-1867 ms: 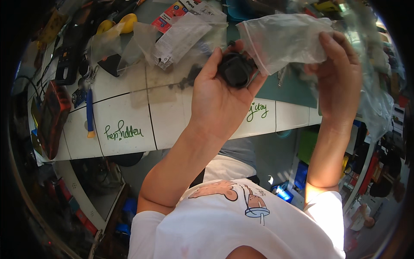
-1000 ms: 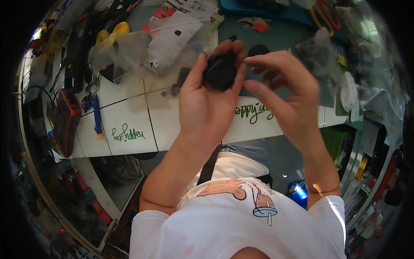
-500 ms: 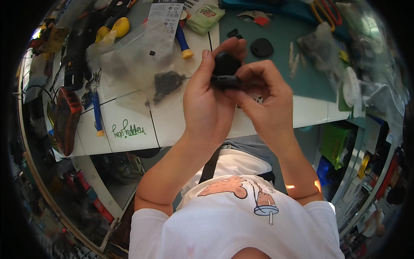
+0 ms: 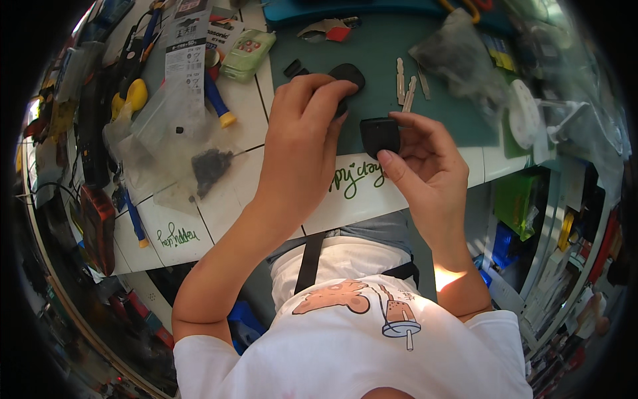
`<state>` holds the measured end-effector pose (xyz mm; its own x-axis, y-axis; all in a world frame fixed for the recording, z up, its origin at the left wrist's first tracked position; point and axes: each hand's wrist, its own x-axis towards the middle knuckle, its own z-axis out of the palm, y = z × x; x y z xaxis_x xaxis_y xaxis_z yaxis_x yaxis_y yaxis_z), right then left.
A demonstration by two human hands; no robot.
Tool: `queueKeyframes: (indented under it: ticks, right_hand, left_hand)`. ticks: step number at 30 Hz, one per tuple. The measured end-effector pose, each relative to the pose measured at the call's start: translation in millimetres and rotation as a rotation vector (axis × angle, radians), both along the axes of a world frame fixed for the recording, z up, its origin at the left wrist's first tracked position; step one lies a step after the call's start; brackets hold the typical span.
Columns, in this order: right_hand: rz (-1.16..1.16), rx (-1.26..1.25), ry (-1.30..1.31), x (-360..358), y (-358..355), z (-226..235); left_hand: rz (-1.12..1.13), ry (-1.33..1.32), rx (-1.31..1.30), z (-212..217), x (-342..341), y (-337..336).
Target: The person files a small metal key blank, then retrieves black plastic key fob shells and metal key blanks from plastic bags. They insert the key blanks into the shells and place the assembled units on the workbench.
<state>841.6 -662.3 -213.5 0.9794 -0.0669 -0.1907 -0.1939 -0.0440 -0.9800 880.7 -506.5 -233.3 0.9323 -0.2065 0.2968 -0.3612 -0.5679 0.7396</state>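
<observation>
Between thumb and fingers, my right hand (image 4: 428,156) pinches a black key fob shell (image 4: 380,137), holding it up over the near edge of the green mat. My left hand (image 4: 300,133) has its fingers bent together around a dark piece (image 4: 341,110), mostly hidden by them. Just beyond those fingertips a rounded black shell half (image 4: 350,73) lies on the mat. A small black part (image 4: 293,68) sits to its left. Loose metal key blades (image 4: 401,83) lie beyond the shell in my right hand.
The green mat (image 4: 465,126) covers part of the white table (image 4: 246,193). Left of it lie a green remote case (image 4: 248,54), a blue-and-yellow screwdriver (image 4: 218,103) and a clear bag of black parts (image 4: 211,169). Another bag (image 4: 452,50) and a white device (image 4: 525,113) are at right.
My hands have moved apart: the right now holds the fob shell separately, while the left has turned over and reached toward the shell half on the mat. The whole view has shifted right.
</observation>
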Motion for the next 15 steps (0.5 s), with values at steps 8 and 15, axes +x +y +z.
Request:
queueKeyframes:
  ticks: [8,15]
  right_hand:
    - [-0.062,0.142,0.023,-8,-10,-3]
    - [-0.062,0.242,0.008,-10,-22,-6]
  left_hand:
    - [-0.1,-0.104,0.388,6,-5,1]
    - [0.004,-0.081,0.159,20,22,14]
